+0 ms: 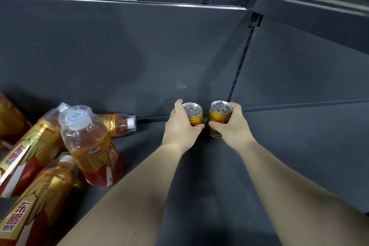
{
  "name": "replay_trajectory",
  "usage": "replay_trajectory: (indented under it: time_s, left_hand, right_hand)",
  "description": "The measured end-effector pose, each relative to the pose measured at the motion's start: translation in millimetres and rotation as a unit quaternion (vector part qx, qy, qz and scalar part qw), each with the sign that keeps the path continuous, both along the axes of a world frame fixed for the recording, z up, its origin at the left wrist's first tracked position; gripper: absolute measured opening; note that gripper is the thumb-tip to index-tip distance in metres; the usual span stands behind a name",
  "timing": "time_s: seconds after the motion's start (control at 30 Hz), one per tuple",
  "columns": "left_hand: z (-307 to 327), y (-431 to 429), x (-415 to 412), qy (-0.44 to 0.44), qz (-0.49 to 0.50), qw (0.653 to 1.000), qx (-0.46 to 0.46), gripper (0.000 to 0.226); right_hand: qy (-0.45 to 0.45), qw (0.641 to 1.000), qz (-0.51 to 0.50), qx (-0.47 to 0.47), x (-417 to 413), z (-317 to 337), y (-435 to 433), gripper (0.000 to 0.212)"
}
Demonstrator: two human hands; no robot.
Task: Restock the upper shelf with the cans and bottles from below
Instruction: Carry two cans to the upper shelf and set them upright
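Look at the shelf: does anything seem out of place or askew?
Yes. The bottles at left lie heaped and tilted, one small bottle flat on its side. Both gold cans stand upright, one in each hand.

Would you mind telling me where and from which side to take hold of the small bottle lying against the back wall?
Grip the small bottle around its labelled middle, coming from above and in front. It lies on its side along the back panel, white cap pointing right, so the rear is blocked. The upright bottle crowds its left end, so probably approach nearer the cap.
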State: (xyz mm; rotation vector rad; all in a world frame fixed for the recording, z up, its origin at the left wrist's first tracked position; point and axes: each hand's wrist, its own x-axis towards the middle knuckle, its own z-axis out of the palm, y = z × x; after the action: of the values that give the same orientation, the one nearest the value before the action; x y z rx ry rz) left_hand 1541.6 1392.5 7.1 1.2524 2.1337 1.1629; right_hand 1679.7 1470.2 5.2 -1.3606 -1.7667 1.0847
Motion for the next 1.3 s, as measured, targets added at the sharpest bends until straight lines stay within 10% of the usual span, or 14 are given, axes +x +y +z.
replay_trajectory:
  time_s: [1.3]
  left_hand:
    - [-23.4,30.7,0.5,0.019,0.049,0.998,0.024,0.090]
  right_hand:
    - [0.029,0.999,-0.016,0.006,-11.9,-20.1,22.3,0.082]
